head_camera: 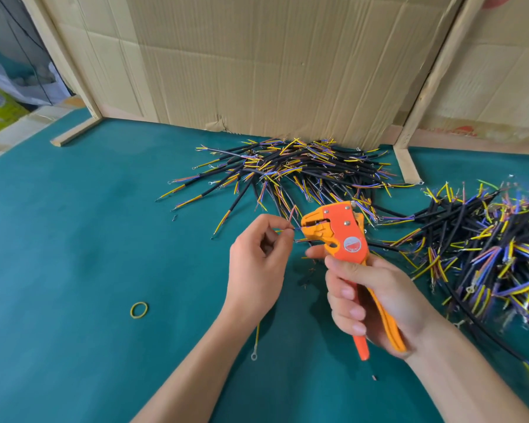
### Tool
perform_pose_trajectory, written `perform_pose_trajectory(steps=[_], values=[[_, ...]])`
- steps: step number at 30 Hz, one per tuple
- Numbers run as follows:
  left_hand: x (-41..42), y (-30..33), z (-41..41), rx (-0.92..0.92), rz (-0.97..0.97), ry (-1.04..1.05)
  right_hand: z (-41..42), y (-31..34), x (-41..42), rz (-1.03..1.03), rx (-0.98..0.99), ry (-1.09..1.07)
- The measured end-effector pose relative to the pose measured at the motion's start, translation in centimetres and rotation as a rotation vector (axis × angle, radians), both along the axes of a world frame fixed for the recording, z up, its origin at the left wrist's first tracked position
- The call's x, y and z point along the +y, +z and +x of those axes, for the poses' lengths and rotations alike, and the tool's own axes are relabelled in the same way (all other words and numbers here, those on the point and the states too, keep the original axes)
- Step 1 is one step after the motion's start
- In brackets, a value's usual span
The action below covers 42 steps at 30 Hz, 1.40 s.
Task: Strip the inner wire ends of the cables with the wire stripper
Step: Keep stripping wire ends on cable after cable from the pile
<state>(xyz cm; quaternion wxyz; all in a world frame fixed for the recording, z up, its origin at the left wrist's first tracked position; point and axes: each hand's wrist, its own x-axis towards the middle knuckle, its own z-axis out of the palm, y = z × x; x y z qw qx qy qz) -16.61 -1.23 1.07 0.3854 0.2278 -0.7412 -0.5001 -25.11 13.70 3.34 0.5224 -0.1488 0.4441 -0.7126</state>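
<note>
My right hand (376, 296) grips the handles of an orange wire stripper (342, 236), its jaws pointing left. My left hand (258, 254) pinches a short cable, and the cable's thin coloured inner wires (293, 232) reach into the stripper's jaws. The cable's other end hangs below my left wrist, showing a yellow wire with a ring terminal (254, 357). A pile of black cables with yellow, blue and brown inner wires (290, 169) lies behind the hands. A second, larger pile (495, 245) lies at the right.
Everything rests on a green felt table (89, 239). A yellow rubber band (139, 309) lies at the front left. A cardboard wall (257, 65) in wooden frames closes the back. Small wire scraps lie under the stripper.
</note>
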Motion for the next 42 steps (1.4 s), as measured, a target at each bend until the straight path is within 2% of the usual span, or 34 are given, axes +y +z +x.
perform_pose_trajectory(steps=[5,12,15,29,42], values=[[-0.2,0.0,0.0,0.027,0.015,0.049,-1.2,0.3,0.8,-0.064,-0.041,-0.061],[0.0,0.2,0.2,-0.016,-0.057,0.118,-0.9,0.4,1.3,-0.062,-0.028,0.161],[0.2,0.4,0.3,-0.023,-0.087,0.130,-0.2,0.2,0.7,-0.006,-0.048,0.155],[0.5,0.6,0.4,-0.064,-0.253,0.170,0.4,0.3,0.3,-0.013,0.020,0.150],[0.5,0.6,0.4,-0.054,-0.249,0.169,0.9,0.7,0.1,0.028,0.071,0.110]])
